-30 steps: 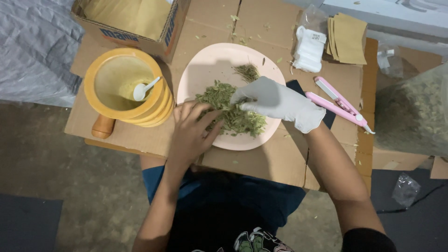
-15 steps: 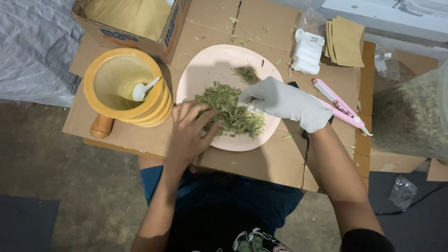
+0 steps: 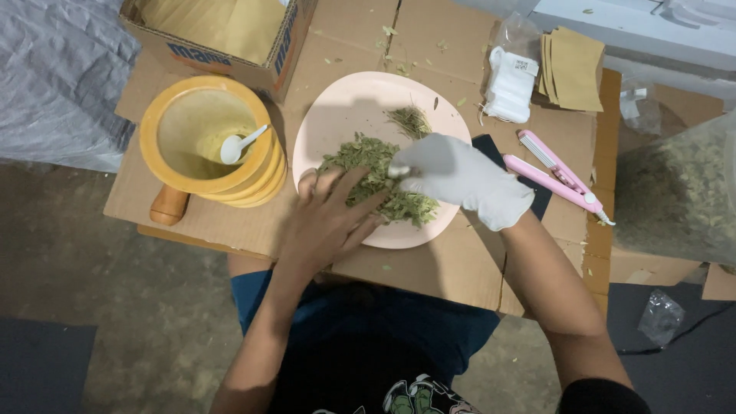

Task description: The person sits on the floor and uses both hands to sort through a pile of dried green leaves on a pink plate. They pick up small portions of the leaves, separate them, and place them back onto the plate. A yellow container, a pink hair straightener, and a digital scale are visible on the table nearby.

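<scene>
The pile of dried green leaves sits on the pale pink plate, toward its near side. A careless sweep could push leaves over the near rim onto the cardboard-covered counter, since the heap lies close to that edge. The bare left hand lies spread flat on the pile's left side, fingers loose, gripping nothing. The white-gloved right hand pinches something small at the pile's right side.
</scene>
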